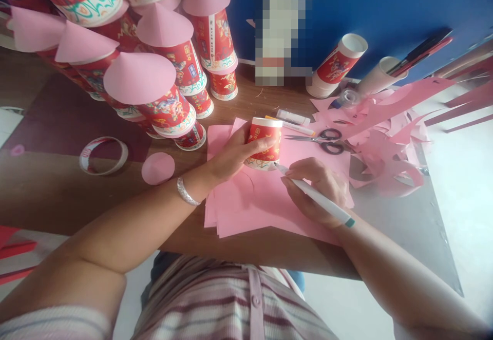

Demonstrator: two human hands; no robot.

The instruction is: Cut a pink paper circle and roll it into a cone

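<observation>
My left hand [234, 150] is wrapped round a red patterned paper cup [265, 142] that stands upside down on a stack of pink paper sheets [254, 201]. My right hand [316, 188] grips a white pen [314, 196] with a green end. The pen's tip touches the paper right at the cup's rim. A curved pencil line shows on the pink sheet to the left of the cup. A silver bracelet sits on my left wrist.
Stacked red cups with pink paper cone lids [140, 78] fill the back left. A cut cup ring [103, 155] and a pink paper circle [157, 168] lie at left. Scissors [327, 140], a glue stick [292, 117], tape, more cups [337, 65] and pink paper scraps [385, 134] lie at right.
</observation>
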